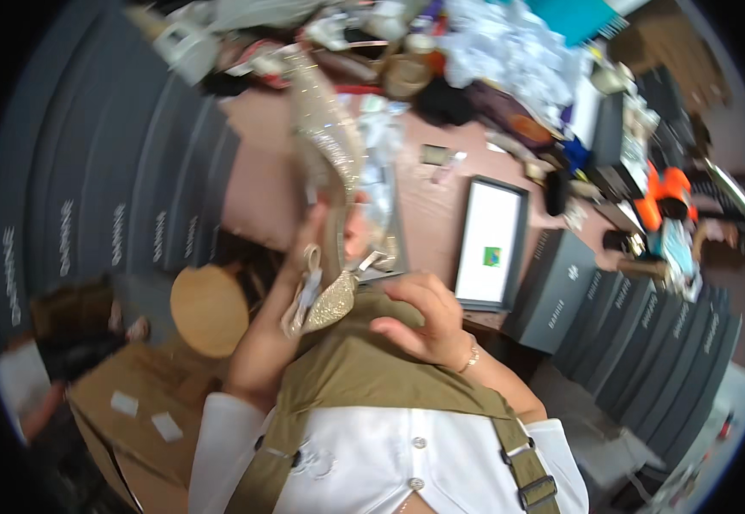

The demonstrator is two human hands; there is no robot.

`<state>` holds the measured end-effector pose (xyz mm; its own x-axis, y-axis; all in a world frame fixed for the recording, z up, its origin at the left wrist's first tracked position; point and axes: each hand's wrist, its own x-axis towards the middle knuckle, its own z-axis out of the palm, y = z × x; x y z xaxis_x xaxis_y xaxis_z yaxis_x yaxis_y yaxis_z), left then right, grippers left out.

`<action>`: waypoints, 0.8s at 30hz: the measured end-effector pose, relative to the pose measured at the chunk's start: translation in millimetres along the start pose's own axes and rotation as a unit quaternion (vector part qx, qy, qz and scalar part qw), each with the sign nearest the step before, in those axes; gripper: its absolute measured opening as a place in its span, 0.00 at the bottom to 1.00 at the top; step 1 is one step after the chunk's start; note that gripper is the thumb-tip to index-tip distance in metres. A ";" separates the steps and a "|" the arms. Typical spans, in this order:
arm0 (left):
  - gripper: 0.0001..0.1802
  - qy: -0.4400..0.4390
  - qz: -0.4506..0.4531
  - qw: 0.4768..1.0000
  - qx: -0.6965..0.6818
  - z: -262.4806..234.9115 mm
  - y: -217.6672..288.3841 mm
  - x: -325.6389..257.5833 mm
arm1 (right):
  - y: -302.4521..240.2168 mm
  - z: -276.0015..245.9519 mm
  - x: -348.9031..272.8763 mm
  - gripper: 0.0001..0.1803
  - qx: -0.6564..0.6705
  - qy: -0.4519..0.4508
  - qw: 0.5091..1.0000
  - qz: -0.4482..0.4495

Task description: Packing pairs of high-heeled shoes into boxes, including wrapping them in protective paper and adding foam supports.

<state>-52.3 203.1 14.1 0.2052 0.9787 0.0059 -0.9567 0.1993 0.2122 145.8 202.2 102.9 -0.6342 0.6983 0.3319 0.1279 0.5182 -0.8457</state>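
My left hand (328, 224) is closed round the middle of a glittery gold high-heeled shoe (331, 313), raised in front of me. The shoe's pointed toe is toward my body, and its long, sparkling far part reaches over the table. A thin pale strap hangs loose beside it. My right hand (432, 321) is empty over my olive apron (398, 368), thumb and fingers apart and loosely bent. Beyond the shoe, an open box (394, 265) with pale wrapping lies on the table, partly hidden.
Dark grey shoe boxes stand in rows at left (133, 163) and right (552, 291). A black-framed white panel (491, 244) lies on the pink table (257, 193). White crumpled paper (501, 51) and clutter fill its far side. A round stool (210, 310) and carton (146, 403) stand lower left.
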 end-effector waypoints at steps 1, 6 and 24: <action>0.31 0.117 0.024 0.993 -0.021 17.9 -1.2 1.1 | 0.1 -6.4 0.4 0.35 0.008 0.015 1.000 0.024; 0.26 0.248 0.034 0.963 0.102 44.3 -24.2 37.9 | 20.8 -22.5 11.8 0.45 0.013 0.038 0.997 0.058; 0.20 0.214 0.048 0.952 0.213 86.6 -21.4 45.2 | 88.0 -34.5 -20.7 0.26 0.709 0.132 0.643 0.260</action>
<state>-4.7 238.9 94.5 -0.0692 0.9400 -0.3342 -0.7781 0.1588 0.6077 196.5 250.4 36.1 -0.6119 0.7513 -0.2473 -0.6710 -0.6586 -0.3406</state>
